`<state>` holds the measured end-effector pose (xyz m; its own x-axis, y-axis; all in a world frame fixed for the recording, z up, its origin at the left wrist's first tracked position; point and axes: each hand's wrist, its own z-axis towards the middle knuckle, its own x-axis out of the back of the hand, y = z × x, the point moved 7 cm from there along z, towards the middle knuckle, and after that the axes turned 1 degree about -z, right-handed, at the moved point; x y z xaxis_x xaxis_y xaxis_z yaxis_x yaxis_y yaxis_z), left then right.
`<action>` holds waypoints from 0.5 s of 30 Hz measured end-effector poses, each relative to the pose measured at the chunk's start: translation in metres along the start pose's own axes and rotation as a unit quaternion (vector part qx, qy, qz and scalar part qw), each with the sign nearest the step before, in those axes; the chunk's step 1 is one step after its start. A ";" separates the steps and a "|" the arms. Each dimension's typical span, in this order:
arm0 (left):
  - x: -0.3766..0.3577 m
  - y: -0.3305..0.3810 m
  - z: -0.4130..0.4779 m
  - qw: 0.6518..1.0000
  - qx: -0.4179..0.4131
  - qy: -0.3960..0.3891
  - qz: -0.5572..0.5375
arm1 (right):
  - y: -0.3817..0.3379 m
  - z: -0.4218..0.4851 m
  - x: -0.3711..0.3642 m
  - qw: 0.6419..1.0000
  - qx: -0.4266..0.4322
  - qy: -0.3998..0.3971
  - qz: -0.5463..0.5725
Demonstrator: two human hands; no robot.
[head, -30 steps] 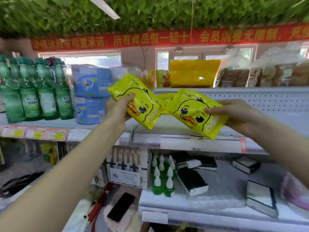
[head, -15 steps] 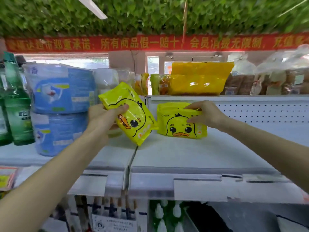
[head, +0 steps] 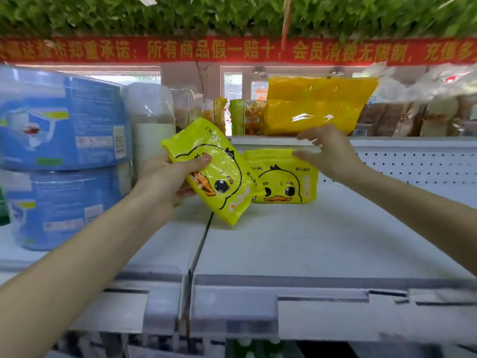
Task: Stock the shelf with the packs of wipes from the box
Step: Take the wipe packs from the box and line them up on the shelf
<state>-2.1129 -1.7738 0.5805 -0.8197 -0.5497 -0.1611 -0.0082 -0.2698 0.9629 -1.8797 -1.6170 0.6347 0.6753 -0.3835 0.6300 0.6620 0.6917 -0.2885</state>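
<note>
- Standing duck-print pack (head: 282, 177): yellow wipes, upright on its long edge on the white shelf (head: 309, 241), centre of frame, near the perforated back panel (head: 413, 164). Counts as placed.
- Right hand (head: 327, 153): just right of centre, fingers spread and fairly straight over that pack, thumb at its top right edge, clasping nothing. Reads as steadying or letting go.
- Tilted duck-print pack (head: 216, 174): centre-left, held off the shelf. Its lower end overlaps the standing pack's left end in view; cannot tell if they touch.
- Left hand (head: 165, 182): wrapped round the tilted pack, thumb across its face.
- Progress, as judged: one pack shelved, one in hand waiting for a spot beside it. No other duck-print packs are seen on the shelf, so it is early. The box is out of view; what remains in it is unknown.
- Around: blue wrapped bundles (head: 64, 120) stacked two high at left; orange-yellow bag (head: 315, 104) on the ledge above, upper right of centre.
</note>
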 end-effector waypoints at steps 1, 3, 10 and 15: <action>-0.005 -0.001 0.000 1.000 0.011 -0.002 -0.015 | -0.003 -0.005 0.010 0.996 -0.042 0.008 0.080; -0.016 -0.004 0.000 0.998 0.033 -0.009 -0.048 | -0.014 -0.023 0.010 0.957 -0.129 -0.086 0.246; -0.071 -0.008 -0.006 0.985 0.107 -0.091 -0.098 | -0.021 -0.074 -0.001 0.837 -0.224 -0.208 0.455; -0.076 -0.010 0.013 0.985 0.082 -0.145 0.034 | 0.008 -0.070 0.010 0.891 -0.222 -0.122 0.376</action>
<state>-2.0581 -1.7192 0.5860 -0.9504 -0.3073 -0.0490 -0.0202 -0.0960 0.9952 -1.8446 -1.6584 0.5885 0.9274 0.2689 0.2600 0.1515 0.3654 -0.9184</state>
